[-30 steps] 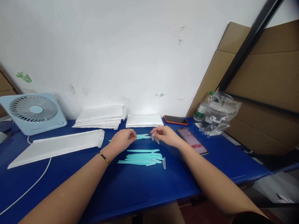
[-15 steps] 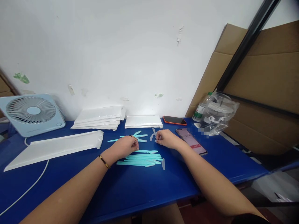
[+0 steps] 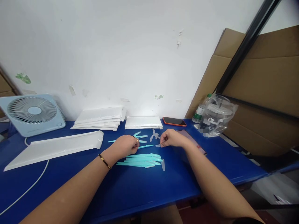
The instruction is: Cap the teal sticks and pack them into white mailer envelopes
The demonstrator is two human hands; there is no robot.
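Observation:
My left hand (image 3: 127, 145) is closed on a turquoise eyebrow razor (image 3: 146, 146), whose blade end points right. Across from it, my right hand (image 3: 168, 138) pinches a small translucent blade cap (image 3: 158, 145); a short gap separates cap and razor. Several more translucent caps (image 3: 154, 135) lie in a loose cluster just left of the right hand. Below the hands is a row of turquoise razors (image 3: 137, 160) lying side by side, with a single loose cap (image 3: 163, 165) at their right end. Other turquoise razors (image 3: 141, 136) are partly hidden behind my left hand.
White padded envelopes (image 3: 99, 116) are stacked at the back, beside a smaller white pile (image 3: 143, 122). One long envelope (image 3: 56, 147) lies left, near a blue fan (image 3: 34, 112). Two phones, an orange-edged one (image 3: 174, 121) and another (image 3: 188, 137), a bottle (image 3: 199, 113) and a bagged cup (image 3: 218, 116) are at right.
The razor in my left hand has risen away from the row and tilted slightly. My right hand has moved a little right from the cluster, with a cap now showing at its fingertips.

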